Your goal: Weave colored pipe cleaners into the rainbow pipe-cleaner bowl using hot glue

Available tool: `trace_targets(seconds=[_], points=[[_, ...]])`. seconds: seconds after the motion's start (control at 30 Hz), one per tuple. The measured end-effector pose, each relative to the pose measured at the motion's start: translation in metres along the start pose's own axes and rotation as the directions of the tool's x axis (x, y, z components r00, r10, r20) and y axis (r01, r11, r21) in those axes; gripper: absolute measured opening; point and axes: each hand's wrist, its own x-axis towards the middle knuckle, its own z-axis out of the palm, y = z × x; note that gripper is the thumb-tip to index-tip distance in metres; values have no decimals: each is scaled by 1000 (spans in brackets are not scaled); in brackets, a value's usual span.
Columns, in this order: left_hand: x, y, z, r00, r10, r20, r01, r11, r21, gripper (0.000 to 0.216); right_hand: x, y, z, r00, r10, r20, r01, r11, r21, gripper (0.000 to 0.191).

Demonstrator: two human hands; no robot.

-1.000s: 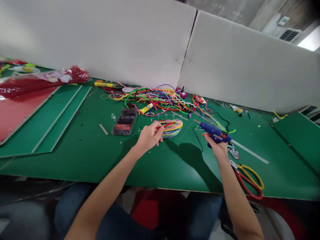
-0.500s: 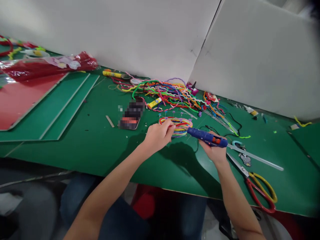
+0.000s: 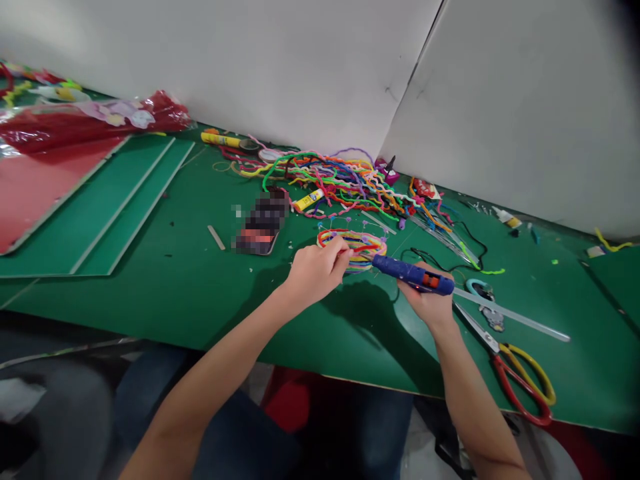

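Observation:
My left hand (image 3: 316,272) is closed in a pinch on a red pipe cleaner (image 3: 369,248), whose free end points right. Just behind and under it sits a round, multicoloured coil of pipe cleaners (image 3: 379,241), with small purple and blue beads standing around its far rim. My right hand (image 3: 431,305) grips a blue hot glue gun (image 3: 407,271) with an orange switch. Its nozzle points left, close to the red pipe cleaner; whether they touch I cannot tell. A long clear glue stick (image 3: 520,317) juts from the gun's back. The left fingertips partly hide the coil.
Scissors (image 3: 493,343) with red and yellow handles lie right of my right forearm, beside a keychain (image 3: 493,315). A pile of loose pipe cleaners (image 3: 340,173) spreads behind the coil. A phone (image 3: 260,227) and green boards (image 3: 120,213) lie left. A white partition (image 3: 250,60) bounds the back.
The view has shifted slightly. Both hands keep their holds, and the glue gun's nozzle stays close to the red pipe cleaner.

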Motion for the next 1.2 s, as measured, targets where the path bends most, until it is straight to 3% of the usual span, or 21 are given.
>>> trace_targets(seconds=[0.57,0.7,0.77,0.87,1.0,1.13,1.2], points=[[1,-2,2,1000,13,0,-13,1000,3,25,-3,-1,3,998,55,2,-55,998,-5,14],[2,-3,1,1000,-5,11,4,1000,8,24,-1,1,0,996,67,-54,-68,997,-23,13],[1,-3,-1,1000,-10,10,10,1000,8,24,2,11,-6,984,107,-140,-111,994,-22,16],[1,-3,-3,1000,-4,10,4,1000,-7,24,11,39,-16,931,275,-241,-278,960,24,28],[1,-3,-2,1000,12,4,-12,1000,-4,25,22,83,-18,865,483,-138,-497,862,-103,43],[0,-5,0,1000,10,2,-10,1000,-16,25,27,100,-7,860,496,-122,-510,844,-165,52],[0,-5,0,1000,16,2,-16,1000,-15,25,27,99,-7,892,442,-92,-451,872,-191,56]])
